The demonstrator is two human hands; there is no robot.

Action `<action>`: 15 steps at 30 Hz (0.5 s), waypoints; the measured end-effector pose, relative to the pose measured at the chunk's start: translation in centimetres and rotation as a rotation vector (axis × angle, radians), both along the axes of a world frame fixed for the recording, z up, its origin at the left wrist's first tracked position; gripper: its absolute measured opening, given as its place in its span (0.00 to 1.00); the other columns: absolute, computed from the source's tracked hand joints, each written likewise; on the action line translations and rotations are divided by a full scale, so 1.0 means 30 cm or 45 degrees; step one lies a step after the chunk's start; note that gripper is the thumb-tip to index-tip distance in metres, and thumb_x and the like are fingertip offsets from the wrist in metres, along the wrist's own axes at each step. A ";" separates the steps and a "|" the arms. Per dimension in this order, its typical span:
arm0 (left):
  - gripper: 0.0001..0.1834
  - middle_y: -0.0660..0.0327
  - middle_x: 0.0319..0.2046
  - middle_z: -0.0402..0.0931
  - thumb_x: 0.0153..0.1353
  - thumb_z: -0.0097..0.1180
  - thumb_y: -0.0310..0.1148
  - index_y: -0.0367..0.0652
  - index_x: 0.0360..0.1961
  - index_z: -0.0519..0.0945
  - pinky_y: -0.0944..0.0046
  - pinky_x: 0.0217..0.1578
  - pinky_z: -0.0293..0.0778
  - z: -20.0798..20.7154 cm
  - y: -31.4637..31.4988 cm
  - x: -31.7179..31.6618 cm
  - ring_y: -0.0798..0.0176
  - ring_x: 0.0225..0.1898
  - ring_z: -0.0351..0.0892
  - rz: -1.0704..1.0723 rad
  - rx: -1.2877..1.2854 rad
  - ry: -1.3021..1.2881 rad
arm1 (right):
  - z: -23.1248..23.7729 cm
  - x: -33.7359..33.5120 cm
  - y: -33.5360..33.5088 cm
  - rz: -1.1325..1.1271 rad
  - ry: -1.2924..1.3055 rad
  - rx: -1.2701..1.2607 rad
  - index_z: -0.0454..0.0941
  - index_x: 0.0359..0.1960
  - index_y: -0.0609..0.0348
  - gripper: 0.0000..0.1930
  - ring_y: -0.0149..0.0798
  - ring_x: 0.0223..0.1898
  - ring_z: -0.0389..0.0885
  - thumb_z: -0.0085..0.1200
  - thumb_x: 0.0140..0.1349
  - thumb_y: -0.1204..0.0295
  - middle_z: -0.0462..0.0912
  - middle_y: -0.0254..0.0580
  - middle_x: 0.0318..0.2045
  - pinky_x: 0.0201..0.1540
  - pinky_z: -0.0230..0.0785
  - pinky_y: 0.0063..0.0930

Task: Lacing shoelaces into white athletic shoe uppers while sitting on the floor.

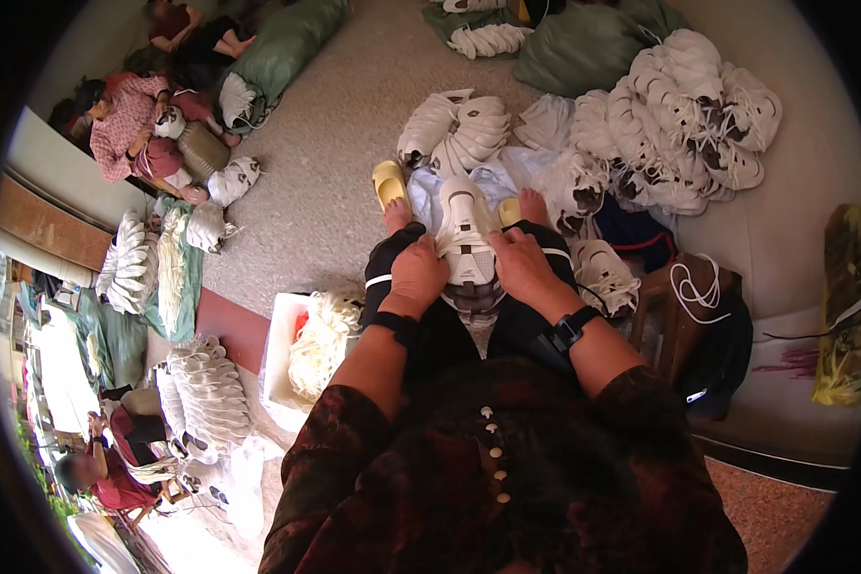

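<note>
A white sneaker [466,228] rests on my lap between my knees, its toe pointing away from me and its dark-lined collar nearest my body. My left hand [418,273] is closed at the shoe's left side, thumb toward the eyelet area. On the opposite side my right hand [526,268] is closed too, its fingertips against the upper. Whether either hand also pinches a lace is too small to tell. Just past the toe, a pale cloth or plastic sheet [517,165] lies on the floor between my feet.
To my left stands a white box [282,368] holding bundled cream laces [325,349]. Piled white shoes [679,115] lie ahead right, with shoe stacks [469,134] beyond my feet. A wooden stool [655,316] is at my right. Several people sit at left, near green sacks [282,53].
</note>
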State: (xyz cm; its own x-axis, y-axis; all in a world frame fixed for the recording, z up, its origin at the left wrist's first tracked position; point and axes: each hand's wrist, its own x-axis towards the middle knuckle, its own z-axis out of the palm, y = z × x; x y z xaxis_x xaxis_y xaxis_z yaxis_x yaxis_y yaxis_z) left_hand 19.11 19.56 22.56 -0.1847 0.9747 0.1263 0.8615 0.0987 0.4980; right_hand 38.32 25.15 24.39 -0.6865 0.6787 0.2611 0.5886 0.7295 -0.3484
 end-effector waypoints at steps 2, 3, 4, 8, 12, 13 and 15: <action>0.11 0.47 0.23 0.76 0.45 0.52 0.30 0.38 0.31 0.71 0.50 0.32 0.74 -0.012 0.007 -0.011 0.44 0.28 0.77 0.007 0.043 -0.006 | -0.014 -0.006 0.006 -0.015 0.004 -0.004 0.70 0.41 0.65 0.16 0.51 0.36 0.73 0.48 0.46 0.78 0.76 0.52 0.29 0.37 0.65 0.40; 0.12 0.47 0.24 0.76 0.44 0.52 0.31 0.38 0.32 0.71 0.51 0.32 0.74 -0.007 0.009 -0.014 0.44 0.28 0.77 -0.007 0.004 -0.022 | -0.015 -0.005 0.010 -0.029 0.003 -0.012 0.70 0.40 0.65 0.16 0.50 0.36 0.73 0.48 0.46 0.78 0.75 0.53 0.28 0.37 0.65 0.40; 0.13 0.48 0.25 0.76 0.44 0.53 0.31 0.38 0.32 0.71 0.51 0.32 0.74 -0.003 0.011 -0.016 0.44 0.29 0.77 -0.020 -0.035 -0.039 | -0.017 -0.002 0.012 -0.031 0.005 -0.007 0.70 0.40 0.65 0.16 0.50 0.36 0.73 0.48 0.46 0.78 0.75 0.53 0.28 0.37 0.65 0.40; 0.17 0.49 0.27 0.75 0.43 0.55 0.32 0.38 0.35 0.72 0.53 0.36 0.74 0.051 -0.030 0.007 0.46 0.33 0.77 -0.094 -0.003 -0.018 | 0.052 0.010 -0.016 -0.017 0.034 -0.134 0.70 0.36 0.64 0.15 0.53 0.35 0.73 0.52 0.43 0.77 0.75 0.52 0.26 0.37 0.66 0.42; 0.21 0.50 0.33 0.74 0.44 0.57 0.35 0.38 0.41 0.73 0.56 0.39 0.72 0.113 -0.031 0.012 0.46 0.36 0.76 -0.135 0.104 -0.079 | 0.071 0.012 -0.012 -0.055 0.200 -0.360 0.68 0.31 0.62 0.13 0.56 0.33 0.74 0.54 0.41 0.76 0.75 0.52 0.22 0.36 0.67 0.44; 0.18 0.51 0.31 0.74 0.44 0.57 0.35 0.37 0.37 0.75 0.57 0.39 0.72 0.126 -0.028 0.012 0.48 0.37 0.75 -0.131 0.054 -0.137 | 0.068 0.014 -0.007 -0.055 0.199 -0.360 0.68 0.31 0.62 0.13 0.56 0.33 0.74 0.54 0.41 0.76 0.75 0.52 0.22 0.36 0.67 0.44; 0.13 0.53 0.29 0.75 0.47 0.59 0.37 0.37 0.27 0.78 0.58 0.37 0.72 0.140 -0.013 0.015 0.50 0.34 0.76 -0.063 0.012 -0.263 | 0.056 0.004 0.006 -0.050 0.195 -0.403 0.68 0.29 0.61 0.12 0.56 0.30 0.75 0.53 0.41 0.76 0.75 0.53 0.22 0.34 0.67 0.45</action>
